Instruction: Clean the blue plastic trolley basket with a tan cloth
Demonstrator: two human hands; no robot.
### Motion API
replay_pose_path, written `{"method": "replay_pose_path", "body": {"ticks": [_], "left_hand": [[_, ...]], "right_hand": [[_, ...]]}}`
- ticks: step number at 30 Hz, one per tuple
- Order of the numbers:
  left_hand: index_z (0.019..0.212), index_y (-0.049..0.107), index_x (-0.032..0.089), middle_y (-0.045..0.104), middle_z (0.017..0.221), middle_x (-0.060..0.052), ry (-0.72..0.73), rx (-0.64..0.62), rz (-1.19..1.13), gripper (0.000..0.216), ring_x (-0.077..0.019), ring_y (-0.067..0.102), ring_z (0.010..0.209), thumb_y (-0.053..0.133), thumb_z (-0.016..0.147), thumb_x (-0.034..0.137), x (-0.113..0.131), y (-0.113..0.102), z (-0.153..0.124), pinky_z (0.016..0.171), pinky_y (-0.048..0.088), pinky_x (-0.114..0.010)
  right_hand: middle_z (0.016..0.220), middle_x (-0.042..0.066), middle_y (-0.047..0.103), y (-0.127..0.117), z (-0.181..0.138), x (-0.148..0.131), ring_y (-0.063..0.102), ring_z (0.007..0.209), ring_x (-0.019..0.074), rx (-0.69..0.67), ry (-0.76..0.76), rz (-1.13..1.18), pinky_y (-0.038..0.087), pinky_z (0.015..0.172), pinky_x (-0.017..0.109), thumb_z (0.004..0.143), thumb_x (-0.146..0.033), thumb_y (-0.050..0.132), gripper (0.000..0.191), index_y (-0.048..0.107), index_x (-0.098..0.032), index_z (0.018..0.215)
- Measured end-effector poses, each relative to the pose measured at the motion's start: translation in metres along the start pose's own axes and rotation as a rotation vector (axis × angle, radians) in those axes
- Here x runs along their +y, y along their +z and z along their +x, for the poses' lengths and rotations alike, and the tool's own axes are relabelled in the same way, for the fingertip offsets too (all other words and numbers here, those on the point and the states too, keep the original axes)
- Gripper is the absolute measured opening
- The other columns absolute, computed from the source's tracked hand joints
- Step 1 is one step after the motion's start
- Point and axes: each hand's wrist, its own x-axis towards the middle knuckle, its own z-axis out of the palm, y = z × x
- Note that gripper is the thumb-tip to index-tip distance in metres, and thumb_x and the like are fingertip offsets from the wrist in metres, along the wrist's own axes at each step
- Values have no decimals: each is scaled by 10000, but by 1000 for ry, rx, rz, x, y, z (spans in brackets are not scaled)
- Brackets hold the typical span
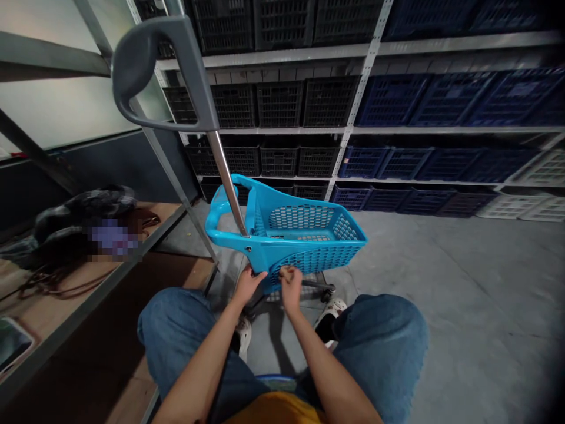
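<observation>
A light blue plastic basket cart point(304, 235) stands on the floor between my knees, with a metal pole and a grey handle point(150, 70) rising toward me. My left hand point(248, 284) rests against the lower near corner of the basket, fingers curled on its underside. My right hand point(290, 285) is closed in a pinch on the basket's lower mesh wall, holding something I cannot make out. Below the basket a dark wheeled frame point(315, 285) shows.
Metal shelving point(353, 126) with black and dark blue crates fills the wall ahead; white crates point(529, 206) sit low at right. A wooden shelf point(53, 294) at left carries a dark bag and cords. Grey concrete floor point(463, 282) spreads to the right.
</observation>
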Motion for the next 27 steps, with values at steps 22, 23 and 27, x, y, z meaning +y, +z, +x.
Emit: {"method": "replay_pose_path", "body": {"ticks": [22, 23, 27], "left_hand": [[1096, 586, 160, 700, 1115, -126, -24, -97, -164, 478, -268, 666, 1019, 696, 713, 424, 0, -4, 1, 919, 507, -414], [1090, 591, 162, 703, 1105, -124, -22, -93, -161, 472, -269, 669, 1008, 698, 710, 421, 0, -4, 1, 910, 511, -415], [1068, 609, 155, 717, 1050, -117, -30, -60, -105, 479, -273, 677, 960, 698, 696, 443, 2, -4, 1, 885, 517, -414]], "right_hand": [[819, 5, 537, 7, -22, 25, 521, 794, 181, -15, 23, 18, 429, 752, 298, 659, -220, 508, 138, 502, -214, 797], [815, 1, 533, -1, -12, 27, 518, 787, 178, 34, 45, 23, 426, 750, 295, 656, -229, 505, 149, 499, -214, 804], [874, -1, 484, -56, 60, 38, 484, 834, 175, 319, 123, 6, 391, 818, 319, 688, -270, 469, 229, 430, -221, 908]]}}
